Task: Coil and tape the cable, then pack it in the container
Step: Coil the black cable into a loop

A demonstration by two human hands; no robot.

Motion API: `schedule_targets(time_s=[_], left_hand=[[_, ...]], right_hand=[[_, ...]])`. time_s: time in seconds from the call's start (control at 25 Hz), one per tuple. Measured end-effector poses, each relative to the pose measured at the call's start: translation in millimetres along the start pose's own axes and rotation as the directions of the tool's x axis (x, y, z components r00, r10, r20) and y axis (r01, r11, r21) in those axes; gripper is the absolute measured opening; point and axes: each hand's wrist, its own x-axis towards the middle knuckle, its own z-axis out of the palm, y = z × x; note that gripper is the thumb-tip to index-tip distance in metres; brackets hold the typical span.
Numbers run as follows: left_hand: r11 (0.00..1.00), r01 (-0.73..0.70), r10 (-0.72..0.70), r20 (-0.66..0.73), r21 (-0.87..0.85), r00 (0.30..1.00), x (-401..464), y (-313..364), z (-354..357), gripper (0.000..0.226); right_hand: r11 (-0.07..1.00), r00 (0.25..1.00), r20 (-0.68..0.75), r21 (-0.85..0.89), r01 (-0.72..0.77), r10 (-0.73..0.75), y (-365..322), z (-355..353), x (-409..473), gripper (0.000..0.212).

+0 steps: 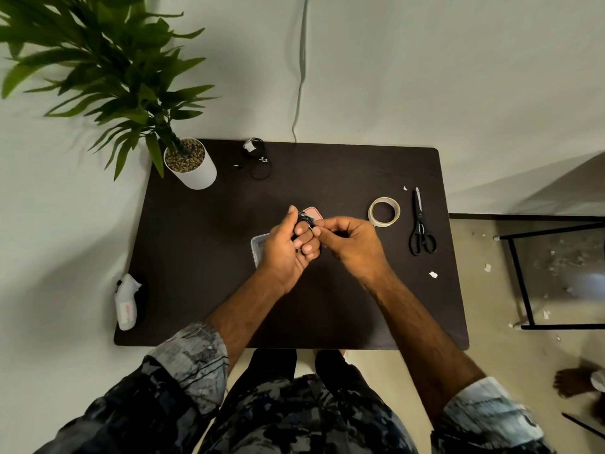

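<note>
My left hand (288, 247) grips a small coil of black cable (303, 220) over the middle of the dark table (196, 257). My right hand (348, 240) pinches at the coil's right side with thumb and forefinger; whether a piece of tape is between them is too small to tell. Under my hands lies a clear plastic container (258, 245), mostly hidden, with a pink lid (312, 212) just behind the coil. A roll of pale tape (383, 212) lies to the right of my hands, and black scissors (420, 229) lie further right.
A potted plant in a white pot (193, 168) stands at the back left corner. Another black cable bundle (257, 160) lies at the back. A white wrapped item (126, 301) sits at the left edge. Paper scraps (432, 274) lie near the right edge. A black metal frame (523, 276) stands right of the table.
</note>
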Motion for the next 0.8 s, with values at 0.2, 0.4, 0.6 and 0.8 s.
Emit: schedule_targets(time_s=[0.2, 0.4, 0.6, 0.8], left_hand=[[0.996, -0.045, 0.047, -0.018, 0.073, 0.999, -2, 0, 3, 0.054], [0.966, -0.087, 0.131, -0.171, 0.243, 0.976, -1, 0, 14, 0.061], [0.919, -0.032, 0.230, -0.467, 0.393, 0.854, 1, -5, 25, 0.049], [0.787, 0.021, 0.332, -0.451, 0.617, 0.829, 3, -5, 20, 0.036]], right_hand=[[0.999, 0.998, 0.042, -0.031, -0.045, 0.046, -5, -3, 3, 0.013], [0.983, 0.997, 0.076, -0.181, 0.031, -0.017, -4, -1, 8, 0.010], [0.896, 0.997, 0.025, -0.437, 0.081, -0.078, 1, 4, 2, 0.010], [0.829, 0.985, -0.059, -0.549, 0.105, -0.164, -2, -7, 2, 0.007]])
